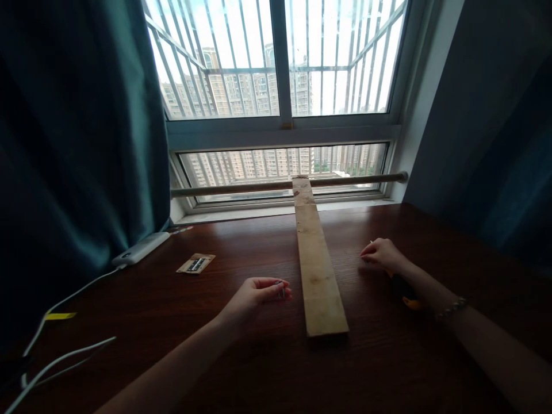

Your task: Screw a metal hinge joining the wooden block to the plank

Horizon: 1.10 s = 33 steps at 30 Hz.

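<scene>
My left hand (pixel 265 290) is closed in a pinch on small silvery metal pieces (pixel 281 290), which look like screws, just left of a long wooden board (pixel 319 264). The board lies lengthwise, its far end reaching the rail by the window. On the board's right, my right hand (pixel 382 253) has its fingers closed around what looks like the shaft of a screwdriver. The screwdriver's black and yellow handle (pixel 404 292) shows below the wrist, and a small pale tip pokes out beyond the fingers. Most of the shaft is hidden by the hand.
A small brown packet with a label (pixel 196 264) lies on the dark wooden tabletop (pixel 172 322). Farther left are a white power strip (pixel 142 248), a white cable (pixel 69 299) and a yellow strip (pixel 61 316). A rail (pixel 357 180) crosses before the window; dark curtains (pixel 86 126) hang left.
</scene>
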{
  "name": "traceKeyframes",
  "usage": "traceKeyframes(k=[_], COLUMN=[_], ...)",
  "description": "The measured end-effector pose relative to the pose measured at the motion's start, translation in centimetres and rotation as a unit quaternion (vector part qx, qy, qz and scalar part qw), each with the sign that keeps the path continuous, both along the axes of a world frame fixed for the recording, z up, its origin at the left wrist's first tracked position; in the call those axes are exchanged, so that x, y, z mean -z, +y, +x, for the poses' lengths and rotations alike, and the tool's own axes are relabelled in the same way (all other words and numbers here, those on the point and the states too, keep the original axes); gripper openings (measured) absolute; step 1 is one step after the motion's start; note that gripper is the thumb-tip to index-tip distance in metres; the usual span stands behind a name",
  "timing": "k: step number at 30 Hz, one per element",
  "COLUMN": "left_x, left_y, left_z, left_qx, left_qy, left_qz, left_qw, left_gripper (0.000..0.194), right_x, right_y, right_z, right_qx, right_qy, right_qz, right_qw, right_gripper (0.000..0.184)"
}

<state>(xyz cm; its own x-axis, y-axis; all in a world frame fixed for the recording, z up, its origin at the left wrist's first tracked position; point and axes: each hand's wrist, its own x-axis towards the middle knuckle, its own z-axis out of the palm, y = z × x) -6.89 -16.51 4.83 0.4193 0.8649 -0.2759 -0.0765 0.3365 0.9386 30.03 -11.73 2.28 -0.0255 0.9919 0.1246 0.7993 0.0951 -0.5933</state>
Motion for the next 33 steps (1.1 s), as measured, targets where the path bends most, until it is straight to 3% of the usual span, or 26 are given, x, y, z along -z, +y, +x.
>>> traceKeyframes(k=[4, 8, 11, 14, 18, 21, 23, 26, 29, 33], left_x=[0.0, -1.0, -1.9, -2.2, -1.3, -0.1, 0.6, 1.4, 2.2, 2.9], left_y=[-0.3, -0.8, -0.8, 0.0, 2.5, 4.9, 6.4, 8.2, 9.5, 10.2], left_z=[1.0, 3.0, 5.8, 9.7, 15.9, 19.8, 21.8, 23.6, 24.5, 25.1], left_qx=[0.006, 0.017, 0.045, 0.072, 0.105, 0.097, 0.105, 0.124, 0.123, 0.106], left_qy=[0.016, 0.054, 0.094, 0.141, 0.139, 0.198, 0.258, 0.344, 0.402, 0.411], left_qz=[0.002, 0.015, 0.034, 0.110, 0.129, 0.120, 0.155, 0.198, 0.226, 0.202], left_qw=[1.000, 0.998, 0.994, 0.981, 0.976, 0.968, 0.948, 0.909, 0.879, 0.882], left_gripper=[0.026, 0.026, 0.029, 0.028, 0.022, 0.013, 0.008, 0.006, 0.011, 0.016], right_x=[0.8, 1.3, 1.4, 1.5, 1.4, 1.0, 0.6, -0.1, -0.5, -0.6], right_y=[1.1, 2.0, 2.2, 2.0, 1.3, 0.9, 0.9, 0.9, 1.0, 0.9], right_z=[0.2, 1.1, 1.6, 1.3, 0.7, 1.1, 1.8, 3.5, 4.9, 5.5], right_qx=[-0.035, -0.034, -0.025, -0.013, 0.013, 0.013, 0.027, 0.094, 0.153, 0.168], right_qy=[-0.033, -0.037, -0.046, -0.069, -0.104, -0.107, -0.095, -0.059, -0.012, 0.009], right_qz=[-0.020, -0.046, -0.059, -0.048, -0.003, 0.034, 0.070, 0.125, 0.131, 0.130], right_qw=[0.999, 0.998, 0.997, 0.996, 0.994, 0.994, 0.993, 0.986, 0.979, 0.977], right_gripper=[0.015, 0.016, 0.016, 0.014, 0.009, 0.011, 0.015, 0.021, 0.026, 0.027])
